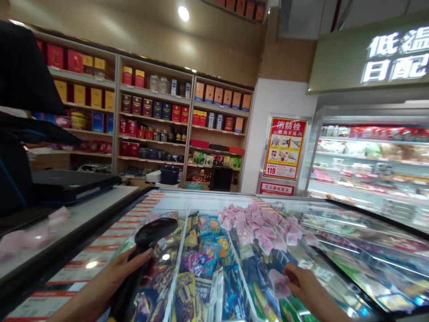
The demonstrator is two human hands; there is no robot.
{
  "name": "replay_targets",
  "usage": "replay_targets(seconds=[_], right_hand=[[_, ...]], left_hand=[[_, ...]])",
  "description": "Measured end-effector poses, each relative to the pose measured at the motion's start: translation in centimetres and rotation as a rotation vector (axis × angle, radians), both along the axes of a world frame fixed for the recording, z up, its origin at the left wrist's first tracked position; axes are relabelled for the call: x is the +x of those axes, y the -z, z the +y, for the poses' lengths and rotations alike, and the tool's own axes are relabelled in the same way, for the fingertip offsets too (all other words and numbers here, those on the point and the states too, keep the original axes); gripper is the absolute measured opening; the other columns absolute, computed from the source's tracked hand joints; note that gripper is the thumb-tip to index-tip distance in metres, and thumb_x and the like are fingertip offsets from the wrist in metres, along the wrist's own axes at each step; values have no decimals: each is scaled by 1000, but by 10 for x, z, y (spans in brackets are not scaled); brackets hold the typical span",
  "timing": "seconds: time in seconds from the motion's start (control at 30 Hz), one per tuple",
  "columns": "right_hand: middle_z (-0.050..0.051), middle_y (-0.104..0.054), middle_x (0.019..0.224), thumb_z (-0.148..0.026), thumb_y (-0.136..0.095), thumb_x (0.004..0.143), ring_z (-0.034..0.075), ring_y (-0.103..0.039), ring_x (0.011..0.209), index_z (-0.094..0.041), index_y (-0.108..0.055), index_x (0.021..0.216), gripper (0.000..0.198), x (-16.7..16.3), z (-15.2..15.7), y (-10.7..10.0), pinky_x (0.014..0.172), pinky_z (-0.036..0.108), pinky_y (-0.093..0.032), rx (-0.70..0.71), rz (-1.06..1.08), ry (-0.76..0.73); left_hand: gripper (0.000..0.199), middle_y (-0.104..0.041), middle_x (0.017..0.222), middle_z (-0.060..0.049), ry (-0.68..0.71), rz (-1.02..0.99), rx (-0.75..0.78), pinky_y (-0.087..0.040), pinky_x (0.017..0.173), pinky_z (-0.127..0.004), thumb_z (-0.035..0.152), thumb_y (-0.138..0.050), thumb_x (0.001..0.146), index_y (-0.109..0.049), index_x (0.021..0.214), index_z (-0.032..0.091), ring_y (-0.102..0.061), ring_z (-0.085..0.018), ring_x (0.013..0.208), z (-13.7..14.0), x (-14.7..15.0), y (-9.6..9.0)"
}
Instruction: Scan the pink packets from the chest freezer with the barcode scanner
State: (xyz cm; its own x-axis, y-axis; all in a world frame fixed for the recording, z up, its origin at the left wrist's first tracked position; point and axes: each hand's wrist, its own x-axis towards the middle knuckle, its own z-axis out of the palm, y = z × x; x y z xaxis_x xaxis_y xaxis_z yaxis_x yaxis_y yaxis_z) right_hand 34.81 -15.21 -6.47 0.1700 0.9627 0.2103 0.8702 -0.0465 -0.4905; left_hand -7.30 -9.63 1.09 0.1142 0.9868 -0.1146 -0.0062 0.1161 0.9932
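A black handheld barcode scanner (154, 230) is gripped in my left hand (115, 273), its head tilted up over the freezer's glass top. My right hand (303, 282) pinches a small pale-pink translucent packet (279, 283) with a whitish label-like patch; its contents are too blurred to tell. Just beyond that hand, a heap of similar pink packets (261, 223) lies spread on the glass. Under the glass, several colourful wrapped packages (208, 250) sit in wire-divided compartments.
At the left, more pink packets (36, 235) rest on a counter beside a dark flat device (75, 183). Price-label strips (110, 239) run along the freezer's left side. Boxed goods fill wall shelves (154, 91) behind. A lit refrigerated display (372, 161) stands at the right.
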Motion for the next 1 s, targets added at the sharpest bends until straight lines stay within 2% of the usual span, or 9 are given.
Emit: replay_targets(seconds=[0.07, 0.13, 0.2, 0.27, 0.33, 0.37, 0.57, 0.8, 1.0], right_hand=[[-3, -53, 48, -17, -42, 62, 13, -52, 48, -20, -45, 59, 5, -16, 15, -2, 48, 23, -37, 44, 181, -37], [-3, -52, 46, -21, -43, 62, 13, -52, 45, -20, -44, 59, 4, -39, 38, -7, 46, 22, -38, 68, 409, -68], [-2, -55, 46, -28, -48, 62, 14, -54, 44, -20, -45, 61, 9, -68, 67, -8, 46, 24, -41, 72, 659, -54], [-1, -58, 48, -32, -53, 61, 16, -58, 48, -19, -46, 65, 15, -100, 96, -7, 48, 26, -44, 162, 898, -20], [0, -59, 49, -30, -58, 57, 17, -59, 49, -18, -47, 65, 18, -131, 121, -5, 47, 26, -44, 232, 1134, 1], [0, -59, 50, -29, -59, 57, 18, -60, 51, -18, -47, 64, 18, -145, 131, -4, 48, 26, -44, 242, 1175, 3], [0, -59, 50, -24, -56, 62, 17, -62, 57, -18, -45, 62, 12, -199, 165, 0, 54, 27, -47, 248, 1291, 43], [-1, -59, 49, -19, -50, 67, 17, -61, 55, -20, -41, 63, 9, -220, 175, 3, 53, 27, -47, 246, 1293, 46], [0, -56, 46, -22, -50, 68, 17, -59, 50, -21, -40, 59, 13, -231, 186, 14, 48, 26, -45, 253, 1162, -1]], left_hand=[[38, -64, 67, 0, 69, -77, -36, -48, 56, -22, 49, -66, 57, -58, 74, 16, -58, -13, 60, 2, 1, 3], [35, -59, 59, 3, 89, -94, -22, -43, 49, -19, 50, -63, 61, -56, 69, 16, -53, -9, 51, 4, 4, 6], [35, -54, 53, 4, 81, -67, -6, -40, 45, -18, 51, -61, 62, -53, 64, 16, -47, -7, 46, 3, 9, 6], [37, -52, 51, 4, 80, -31, -3, -39, 45, -17, 52, -62, 60, -52, 61, 16, -46, -7, 45, -1, 15, 5], [38, -52, 50, 4, 100, 3, 14, -36, 43, -17, 53, -62, 59, -52, 59, 16, -44, -6, 44, -7, 19, 3], [38, -52, 49, 4, 112, 15, 24, -35, 42, -18, 53, -61, 59, -52, 59, 16, -43, -6, 43, -9, 20, 3], [38, -56, 56, 2, 154, 62, 32, -36, 46, -19, 52, -58, 63, -54, 63, 15, -46, -7, 47, -12, 7, 3], [36, -58, 58, 2, 78, 11, 68, -36, 42, -20, 50, -61, 59, -53, 65, 15, -47, -7, 43, -16, 10, -5], [34, -60, 60, 1, 38, -18, 57, -37, 42, -19, 47, -61, 62, -53, 66, 15, -48, -7, 43, -9, -4, -3]])
